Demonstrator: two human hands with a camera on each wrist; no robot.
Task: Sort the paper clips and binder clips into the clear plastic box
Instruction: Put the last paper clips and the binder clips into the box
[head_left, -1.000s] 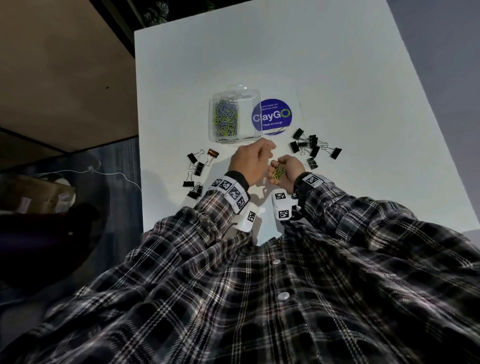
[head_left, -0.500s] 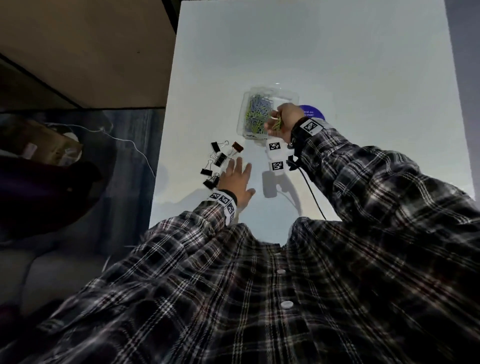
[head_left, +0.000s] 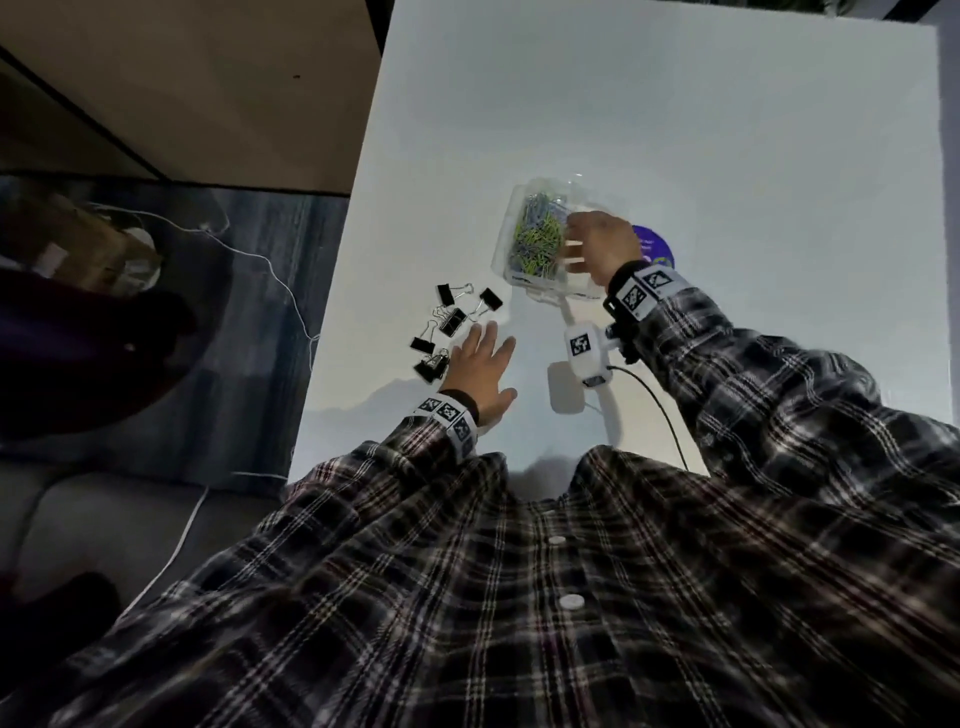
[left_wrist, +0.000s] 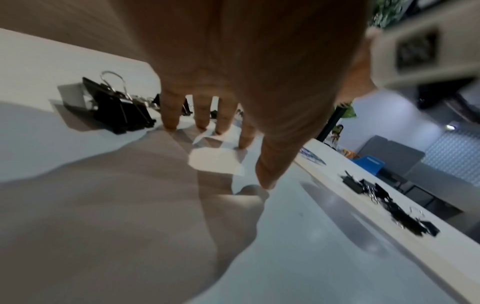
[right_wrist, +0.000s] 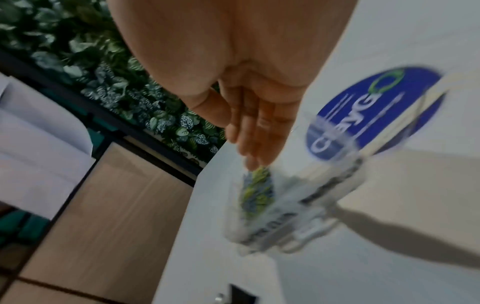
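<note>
The clear plastic box (head_left: 545, 299) stands mid-table with green and purple paper clips (head_left: 537, 241) in its left compartment. My right hand (head_left: 571, 244) hovers over the box, its fingers straight and pointing down at the clips (right_wrist: 257, 189), holding nothing I can see. Flat on the table lies my left hand (head_left: 483, 345), fingers spread, just right of several black binder clips (head_left: 449, 322). In the left wrist view those clips (left_wrist: 119, 107) sit beside my fingertips (left_wrist: 170, 123). A second binder clip pile (left_wrist: 397, 207) lies further right, hidden by my arm in the head view.
A round blue sticker (head_left: 658, 248) is on the white table (head_left: 675, 130) right of the box. The table's left edge (head_left: 337, 291) runs close to the left binder clips. A black cable (head_left: 657, 410) trails from my right wrist.
My right hand carried paper clips from in front of me up to the box and now has straight fingers. The left hand moved left and lies flat beside the binder clips.
</note>
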